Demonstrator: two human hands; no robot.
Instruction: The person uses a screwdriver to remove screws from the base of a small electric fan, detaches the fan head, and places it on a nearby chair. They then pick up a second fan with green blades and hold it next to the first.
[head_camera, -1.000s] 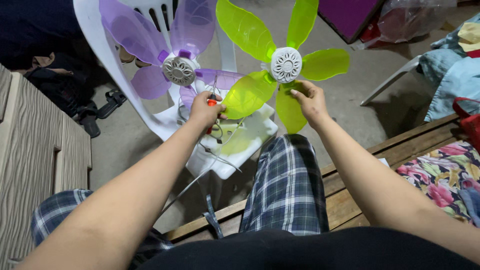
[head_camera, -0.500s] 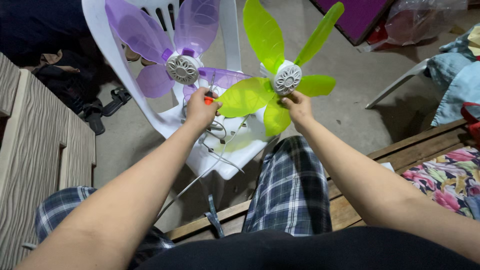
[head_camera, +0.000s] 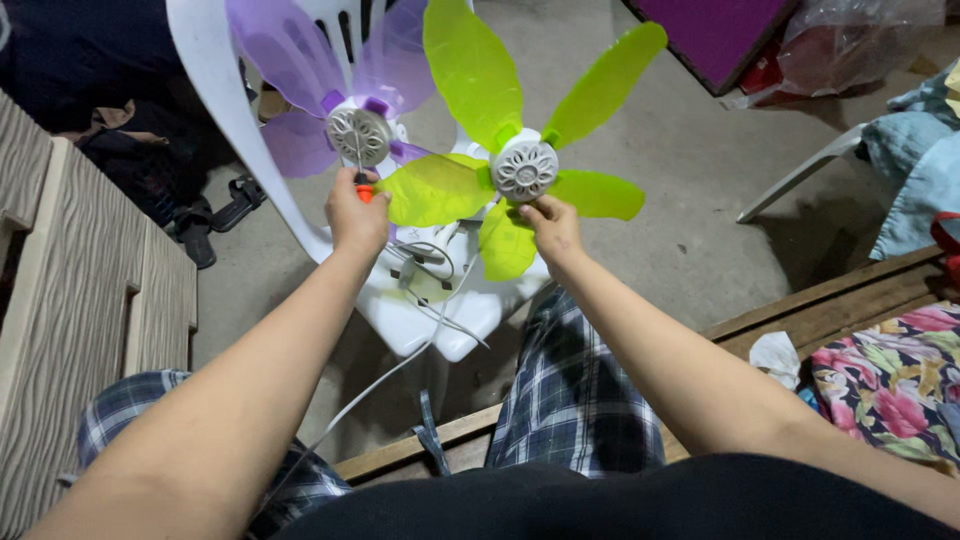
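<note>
You are gripping a screwdriver (head_camera: 359, 178) in your left hand (head_camera: 357, 218) at upper centre while your right hand (head_camera: 552, 226) is pinching the green fan (head_camera: 524, 170) below its hub, so keep it steady

— What carries the fans?
— A white plastic chair (head_camera: 225, 120) on the concrete floor (head_camera: 690, 200). White cables (head_camera: 435, 290) lie on its seat, near the front edge.
— And the purple fan (head_camera: 358, 135)?
— It probably leans against the chair's back.
</note>
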